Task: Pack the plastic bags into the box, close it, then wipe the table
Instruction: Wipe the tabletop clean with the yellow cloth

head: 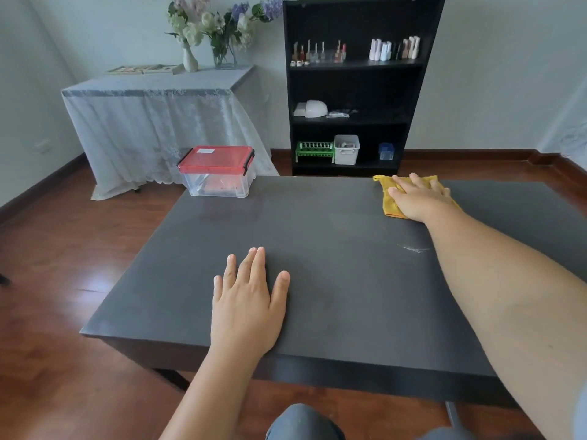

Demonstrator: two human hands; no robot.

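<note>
One dark counter (pixel 333 249), one clear box (pixel 219 174), one yellow cloth (pixel 389 198), two hands. The box sits at the counter's eleven o'clock corner, red lid clipped on, its long axis running left to right. The cloth lies at one o'clock by the far edge, under the right hand (pixel 419 198), whose fingers (pixel 416 182) are spread flat, pressing it, pointing to twelve. The left hand (pixel 247 306) rests flat at six o'clock, fingers open, holding nothing.
</note>
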